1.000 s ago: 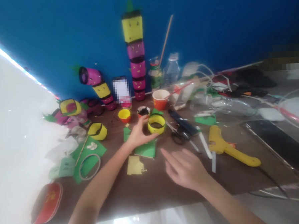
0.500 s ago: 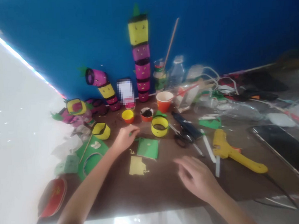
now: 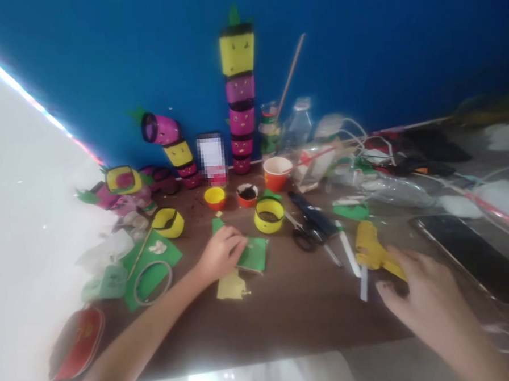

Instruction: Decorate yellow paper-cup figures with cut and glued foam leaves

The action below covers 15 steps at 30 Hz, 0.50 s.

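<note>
My left hand rests on the brown table with its fingers curled down onto the near edge of a green paper sheet. A yellow paper scrap lies just in front of it. Behind the sheet stands a yellow ring with a black band, apart from the hand. At the right, my right hand covers the handle of the yellow glue gun, fingers curved round it. The gun's body and nozzle still show to the left of the hand.
Black scissors lie between ring and glue gun. An orange cup, two small cups and a tall stack of yellow and magenta tubes stand against the blue wall. A dark tablet lies at right, a red tin at front left.
My left hand let go of the yellow ring and came back onto the green sheet. My right hand moved right from the table's middle onto the glue gun.
</note>
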### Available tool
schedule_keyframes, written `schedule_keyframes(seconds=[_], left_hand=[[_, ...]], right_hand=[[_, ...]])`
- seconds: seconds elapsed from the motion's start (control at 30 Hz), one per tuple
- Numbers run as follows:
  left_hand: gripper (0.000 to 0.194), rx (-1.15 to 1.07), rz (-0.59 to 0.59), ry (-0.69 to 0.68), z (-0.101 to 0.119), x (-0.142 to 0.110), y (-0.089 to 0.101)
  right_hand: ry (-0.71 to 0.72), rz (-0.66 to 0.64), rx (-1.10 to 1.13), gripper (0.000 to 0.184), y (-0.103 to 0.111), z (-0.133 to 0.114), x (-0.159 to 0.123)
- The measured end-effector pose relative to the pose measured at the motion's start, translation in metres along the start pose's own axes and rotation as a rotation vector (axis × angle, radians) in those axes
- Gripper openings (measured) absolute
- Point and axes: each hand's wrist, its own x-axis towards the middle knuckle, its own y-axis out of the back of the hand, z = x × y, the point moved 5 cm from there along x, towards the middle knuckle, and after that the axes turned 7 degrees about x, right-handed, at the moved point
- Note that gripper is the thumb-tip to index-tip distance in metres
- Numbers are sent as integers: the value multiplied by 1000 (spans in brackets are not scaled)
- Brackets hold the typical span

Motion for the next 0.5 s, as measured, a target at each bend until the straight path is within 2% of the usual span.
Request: schedule_keyframes(seconds=[0.1,0.2,0.27,0.33,0.43,0.5], left_hand=[[32,86,-73,-36,5,-11,3],[41,201,-110,-105,7,-27,0],[44,214,-137,-128,5,-35,-3],[42,200,-161,-144,3,-39,-5],[42,169,-173,-156,2,-41,-7],[44,163,-177,-157,4,-42,-7]], right_hand=[[-48,-180,-141,54,-15,29,5],[-11,-232,-148,54,-25,35,8],[12,-175,-137,52,-23,32,7],[-1,-62,-86,49,-13,26,4],[-119,137,33,44,13,14,-4],[-225,134,108,39,26,3,-10]])
